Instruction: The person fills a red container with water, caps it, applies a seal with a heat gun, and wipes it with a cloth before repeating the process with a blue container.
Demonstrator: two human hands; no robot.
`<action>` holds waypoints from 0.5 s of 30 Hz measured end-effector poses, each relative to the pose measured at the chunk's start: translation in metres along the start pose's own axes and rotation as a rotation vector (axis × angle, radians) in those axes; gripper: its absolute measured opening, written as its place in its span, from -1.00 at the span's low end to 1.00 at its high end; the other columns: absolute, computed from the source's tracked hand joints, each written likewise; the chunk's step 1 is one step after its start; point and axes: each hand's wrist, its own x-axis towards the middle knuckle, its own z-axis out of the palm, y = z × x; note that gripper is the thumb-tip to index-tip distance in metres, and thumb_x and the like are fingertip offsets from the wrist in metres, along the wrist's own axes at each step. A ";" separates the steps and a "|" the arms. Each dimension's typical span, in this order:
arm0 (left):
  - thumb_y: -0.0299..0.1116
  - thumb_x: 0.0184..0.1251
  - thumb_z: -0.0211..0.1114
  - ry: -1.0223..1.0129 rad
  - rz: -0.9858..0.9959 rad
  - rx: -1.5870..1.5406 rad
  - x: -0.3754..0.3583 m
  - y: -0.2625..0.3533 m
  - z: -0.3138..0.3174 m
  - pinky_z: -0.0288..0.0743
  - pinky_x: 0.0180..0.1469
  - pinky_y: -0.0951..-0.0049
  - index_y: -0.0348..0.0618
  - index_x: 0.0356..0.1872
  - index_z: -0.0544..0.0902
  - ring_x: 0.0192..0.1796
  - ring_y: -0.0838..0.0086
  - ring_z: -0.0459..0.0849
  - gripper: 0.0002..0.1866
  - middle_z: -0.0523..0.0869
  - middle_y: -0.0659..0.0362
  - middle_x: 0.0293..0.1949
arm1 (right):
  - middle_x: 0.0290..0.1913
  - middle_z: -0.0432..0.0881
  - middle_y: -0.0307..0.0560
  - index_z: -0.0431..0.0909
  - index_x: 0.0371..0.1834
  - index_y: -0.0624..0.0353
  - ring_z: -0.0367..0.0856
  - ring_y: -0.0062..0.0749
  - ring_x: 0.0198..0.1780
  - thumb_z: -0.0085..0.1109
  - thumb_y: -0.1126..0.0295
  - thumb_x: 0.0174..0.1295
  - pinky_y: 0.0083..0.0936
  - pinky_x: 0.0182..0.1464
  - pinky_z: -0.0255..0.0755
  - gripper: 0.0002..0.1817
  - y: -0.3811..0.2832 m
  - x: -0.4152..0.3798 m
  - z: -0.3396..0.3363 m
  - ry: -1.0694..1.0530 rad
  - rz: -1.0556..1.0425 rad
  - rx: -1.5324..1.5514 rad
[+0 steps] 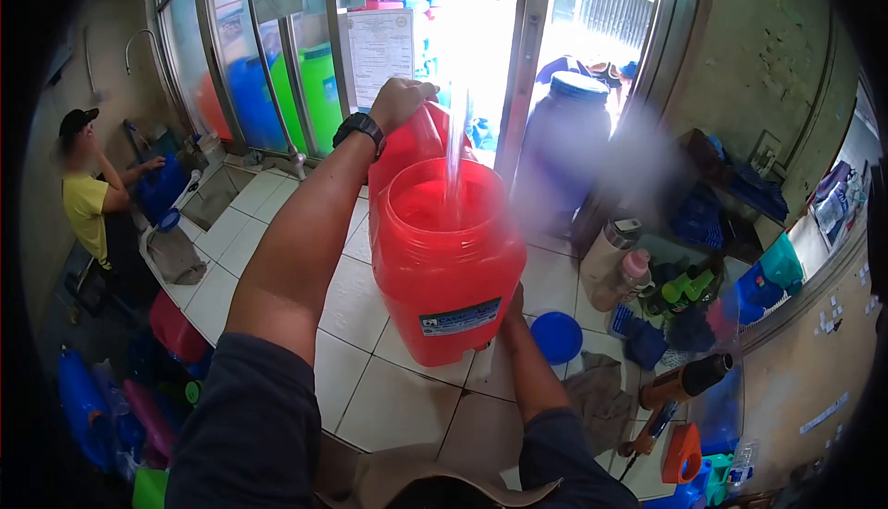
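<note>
Scene: a person stands at a white tiled counter (370, 389) as a stream of water (455, 153) falls into an open red water container (449, 273).
Container position: it stands upright on the counter, just in front of the person, its wide mouth open to the stream.
Left hand: the left hand (400, 102) is raised behind the container's far rim, fingers closed around a red piece there; whether that is the lid or a second red container cannot be told.
Right hand: the right hand (514, 305) lies against the container's lower right side, mostly hidden behind it; whether the fingers are spread or curled cannot be told.
Handling: the plastic wall looks stiff but thin and probably flexes under a squeeze; wet, it is likely slippery.
Weight: judged light when empty and growing heavy with water, so a lift by the rim alone looks risky.
Where to hold: both sides low down, or one hand under the base, seems the surest grip.
Count, red containers at the counter: one certain.
Count, blue lids: one blue lid (557, 336) lies on the tiles to the right.
Count, large blue jugs: one blue jug (564, 153) stands behind.
Count, other people: one person in a yellow shirt (88, 204) works at the far left.
Count, wristwatches: one black watch (359, 127) on the left wrist.
</note>
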 end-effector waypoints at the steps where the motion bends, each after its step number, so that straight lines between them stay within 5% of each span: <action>1: -0.07 0.22 0.25 0.008 -0.004 -0.013 -0.001 0.001 0.000 0.53 -0.10 0.38 -0.29 -0.32 0.79 -0.28 0.31 0.72 -0.58 0.78 -0.03 -0.37 | -0.12 0.63 0.29 -0.14 0.61 -0.10 0.64 0.21 -0.13 0.14 0.15 0.27 0.00 -0.10 0.49 -0.10 0.001 0.000 0.000 0.001 -0.015 0.001; 15: -0.07 0.22 0.25 0.004 0.010 0.016 -0.001 0.001 0.000 0.54 -0.08 0.37 -0.30 -0.30 0.79 -0.26 0.30 0.73 -0.58 0.79 -0.04 -0.32 | -0.06 0.62 0.27 -0.17 0.61 -0.11 0.60 0.20 -0.05 0.10 0.20 0.29 -0.02 -0.02 0.47 -0.12 0.037 0.003 0.023 -0.005 -0.008 0.131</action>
